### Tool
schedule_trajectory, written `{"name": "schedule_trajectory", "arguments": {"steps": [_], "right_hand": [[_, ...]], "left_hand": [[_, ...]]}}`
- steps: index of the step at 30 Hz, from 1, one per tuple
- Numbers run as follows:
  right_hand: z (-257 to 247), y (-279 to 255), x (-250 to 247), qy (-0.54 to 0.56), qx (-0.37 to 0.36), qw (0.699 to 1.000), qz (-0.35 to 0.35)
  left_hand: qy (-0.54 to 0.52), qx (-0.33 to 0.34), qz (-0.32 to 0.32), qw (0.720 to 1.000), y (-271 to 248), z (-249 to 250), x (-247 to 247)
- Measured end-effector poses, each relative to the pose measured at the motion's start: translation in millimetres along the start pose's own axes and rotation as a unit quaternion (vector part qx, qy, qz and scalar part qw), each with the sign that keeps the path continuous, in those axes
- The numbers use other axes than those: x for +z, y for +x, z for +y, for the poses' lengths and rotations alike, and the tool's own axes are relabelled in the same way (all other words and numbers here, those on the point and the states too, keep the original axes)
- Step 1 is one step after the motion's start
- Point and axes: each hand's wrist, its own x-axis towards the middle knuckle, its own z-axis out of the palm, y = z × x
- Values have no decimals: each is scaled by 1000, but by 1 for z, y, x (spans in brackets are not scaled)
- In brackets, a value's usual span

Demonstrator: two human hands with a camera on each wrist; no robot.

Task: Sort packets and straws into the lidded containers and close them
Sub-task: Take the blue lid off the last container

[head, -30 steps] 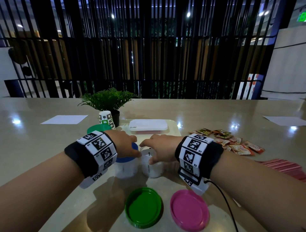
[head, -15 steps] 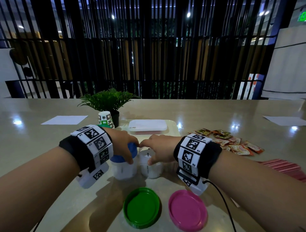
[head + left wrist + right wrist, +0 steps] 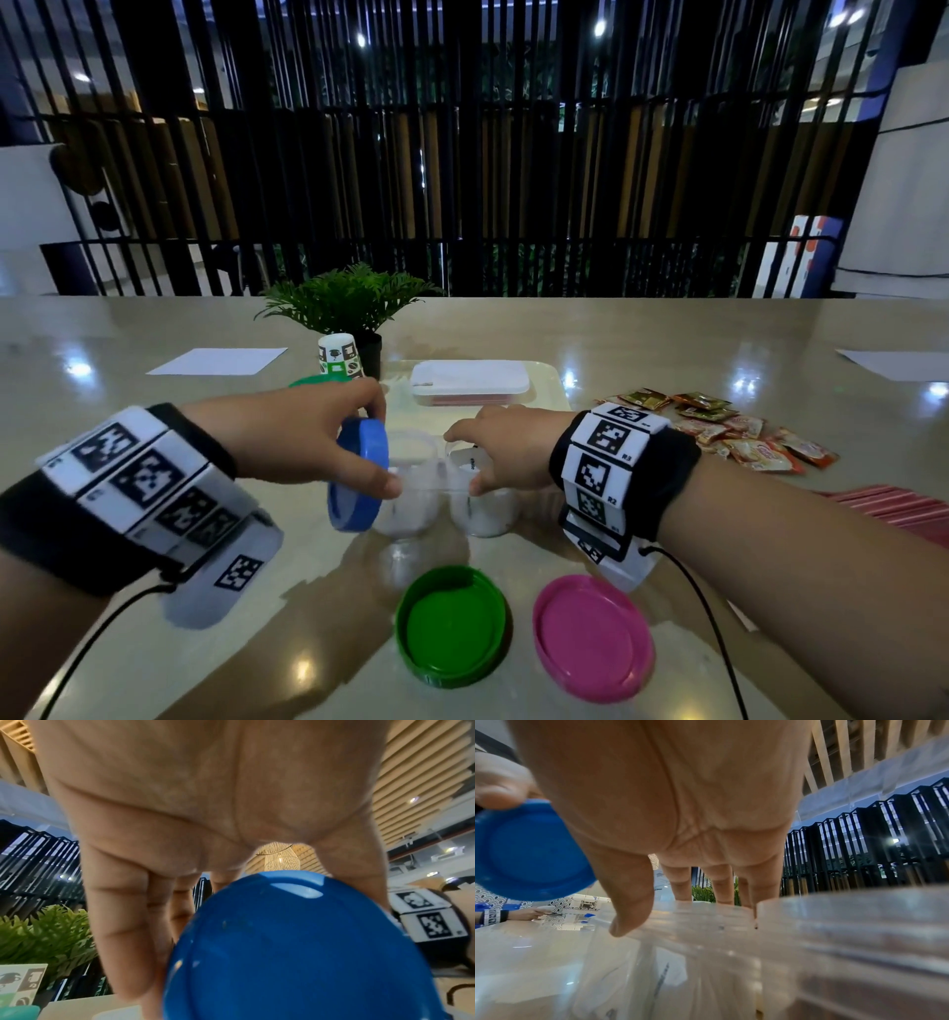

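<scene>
My left hand (image 3: 382,447) grips a blue lid (image 3: 358,473), tilted on edge just left of an open clear jar (image 3: 411,501). In the left wrist view the blue lid (image 3: 295,953) fills the lower frame, pinched between thumb and fingers (image 3: 123,923). My right hand (image 3: 464,462) grips the rim of a second clear jar (image 3: 488,506) with white packets inside. In the right wrist view thumb and fingers (image 3: 631,914) curl round that jar's rim (image 3: 731,925). Loose sauce packets (image 3: 729,437) lie at the right, and red straws (image 3: 904,509) lie further right.
A green lid (image 3: 452,624) and a pink lid (image 3: 593,637) lie upturned near me. A white lidded box (image 3: 470,380) sits on a pale tray (image 3: 552,383). Behind the left hand stand a paper cup (image 3: 339,354) and a potted plant (image 3: 349,298). Paper sheets lie on both far sides.
My left hand has lifted the blue lid off the left jar and tipped it onto its edge. The right hand has stayed on the other jar.
</scene>
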Motion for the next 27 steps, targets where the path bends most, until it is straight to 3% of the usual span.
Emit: {"name": "schedule_trajectory", "arguments": {"steps": [3,9,13,21,27], "right_hand": [[0,-1,0,1,1,1000,3],[-1,-2,2,5,1,1000,9],[-1,-2,1,6,3,1000,6],[-1,-4,2,9,2,1000,8],[-2,-4,2,8,5,1000,5]], "left_hand": [[-7,5,-44,999,-9,2,6],[104,-8,-109,989,-12,-1,34],[97,2,-138,986,-13,-10,47],[85,-1,-149,985,-19,-15,46],[157,3,-132,979,-17,-13,43]]}}
